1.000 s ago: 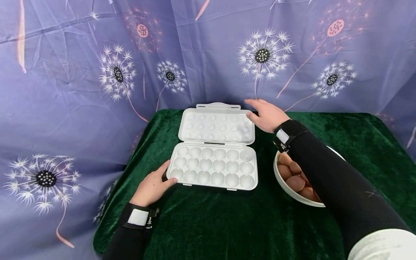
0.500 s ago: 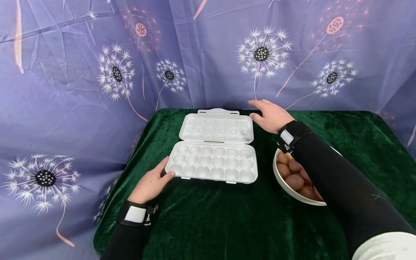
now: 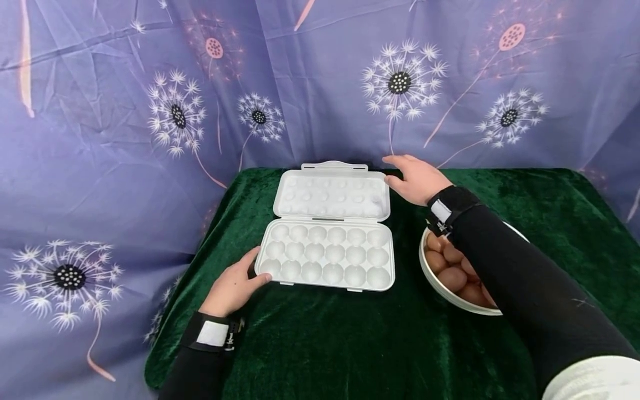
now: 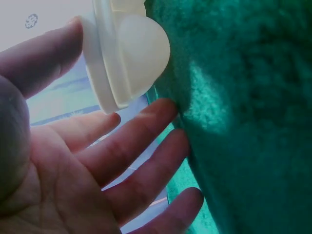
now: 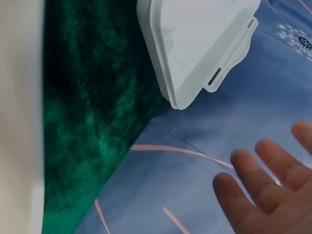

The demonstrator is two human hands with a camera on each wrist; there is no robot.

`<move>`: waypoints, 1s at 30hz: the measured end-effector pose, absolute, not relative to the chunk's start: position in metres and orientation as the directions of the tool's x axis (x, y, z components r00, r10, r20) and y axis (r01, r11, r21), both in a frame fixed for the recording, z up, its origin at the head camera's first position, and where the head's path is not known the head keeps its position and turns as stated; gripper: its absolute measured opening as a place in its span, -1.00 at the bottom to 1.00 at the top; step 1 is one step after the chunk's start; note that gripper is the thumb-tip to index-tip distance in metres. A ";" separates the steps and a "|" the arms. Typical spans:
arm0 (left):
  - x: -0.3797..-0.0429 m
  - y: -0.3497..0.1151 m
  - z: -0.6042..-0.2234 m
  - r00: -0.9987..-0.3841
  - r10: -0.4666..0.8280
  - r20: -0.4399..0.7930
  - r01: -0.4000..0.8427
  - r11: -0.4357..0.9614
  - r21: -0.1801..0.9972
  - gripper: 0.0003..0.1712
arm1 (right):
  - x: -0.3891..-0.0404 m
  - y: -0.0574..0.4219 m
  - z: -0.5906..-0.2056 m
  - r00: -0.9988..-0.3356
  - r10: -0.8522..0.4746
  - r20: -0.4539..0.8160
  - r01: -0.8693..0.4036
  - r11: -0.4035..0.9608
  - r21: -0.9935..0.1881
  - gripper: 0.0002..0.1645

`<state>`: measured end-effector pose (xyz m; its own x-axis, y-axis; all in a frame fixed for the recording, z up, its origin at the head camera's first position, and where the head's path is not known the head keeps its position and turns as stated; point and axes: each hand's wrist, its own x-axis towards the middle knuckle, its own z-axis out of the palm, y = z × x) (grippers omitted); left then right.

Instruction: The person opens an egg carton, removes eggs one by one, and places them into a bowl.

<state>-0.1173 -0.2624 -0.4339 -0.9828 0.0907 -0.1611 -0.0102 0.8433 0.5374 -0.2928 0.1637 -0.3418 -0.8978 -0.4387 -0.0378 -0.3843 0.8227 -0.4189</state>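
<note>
And there's your left hand (image 3: 231, 288), fingers straight and spread, touching the near left corner of the egg box (image 3: 325, 253) on the desk (image 3: 350, 344)! Right hand (image 3: 419, 179) relaxed, just beside the raised lid (image 3: 332, 194). Steady lightly; don't tip it.

Open white egg box (image 3: 325, 226)

Bowl (image 3: 452, 299) w/ eggs (image 3: 453, 278) on cloth (image 3: 325, 344), R of tray (image 3: 325, 253).
</note>
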 end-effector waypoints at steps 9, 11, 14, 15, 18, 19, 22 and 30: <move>-0.114 -0.266 -0.440 -0.982 0.087 -0.167 -0.018 0.841 0.540 -0.08 | -0.339 0.137 -0.373 -0.907 -0.292 -0.302 -0.172 0.914 -0.366 -0.09; -0.116 -0.265 -0.440 -0.981 0.091 -0.169 -0.015 0.842 0.540 -0.09 | -0.345 0.137 -0.379 -0.912 -0.260 -0.316 -0.125 0.912 -0.391 -0.07; -0.118 -0.265 -0.440 -0.981 0.085 -0.172 -0.022 0.841 0.540 -0.09 | -0.351 0.135 -0.384 -0.916 -0.262 -0.305 -0.109 0.892 -0.439 -0.04; -0.119 -0.266 -0.439 -0.982 0.081 -0.172 -0.025 0.841 0.540 -0.10 | -0.352 0.133 -0.384 -0.918 -0.268 -0.294 -0.111 0.882 -0.457 -0.05; -0.119 -0.265 -0.438 -0.981 0.087 -0.176 -0.023 0.839 0.544 -0.10 | -0.351 0.135 -0.381 -0.931 -0.269 -0.247 -0.123 0.868 -0.480 -0.07; -0.119 -0.265 -0.438 -0.980 0.088 -0.177 -0.022 0.840 0.542 -0.09 | -0.350 0.136 -0.379 -0.935 -0.269 -0.233 -0.127 0.864 -0.487 -0.08; -0.119 -0.266 -0.437 -0.979 0.086 -0.182 -0.026 0.842 0.538 -0.09 | -0.349 0.139 -0.376 -0.942 -0.274 -0.196 -0.144 0.854 -0.500 -0.12; -0.120 -0.266 -0.439 -0.977 0.084 -0.196 -0.034 0.848 0.530 -0.09 | -0.341 0.147 -0.370 -0.940 -0.318 -0.121 -0.217 0.834 -0.508 -0.19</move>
<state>-0.1196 -0.2664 -0.4387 -0.9770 0.0837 -0.1961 -0.0337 0.8476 0.5296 -0.3410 0.1472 -0.3703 -0.9403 -0.3180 -0.1210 -0.2165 0.8336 -0.5081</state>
